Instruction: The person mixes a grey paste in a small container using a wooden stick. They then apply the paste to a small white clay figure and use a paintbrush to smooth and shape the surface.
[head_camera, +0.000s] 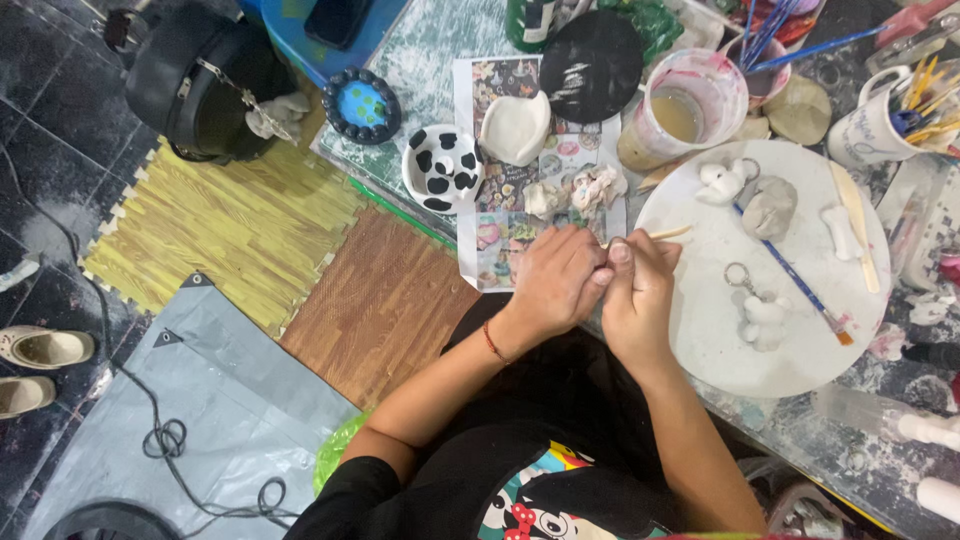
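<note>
My left hand (552, 275) and my right hand (637, 290) are pressed together at the table's near edge, fingers curled around something small that is hidden between them. A thin wooden stick (668, 234) pokes out from my right hand toward the round white board (700, 330). On that board lie small white clay figures (722, 182), a grey clay lump (769, 207), a key ring with a white clay piece (760, 312) and a blue-handled brush (795, 285).
A black-and-white spotted dish (443, 167), a white clay shell shape (515, 127), a black disc (592, 65), a cup of murky water (685, 105) and a mug of tools (890, 120) crowd the table. A black bag (205, 85) and foam mats (240, 230) lie on the floor.
</note>
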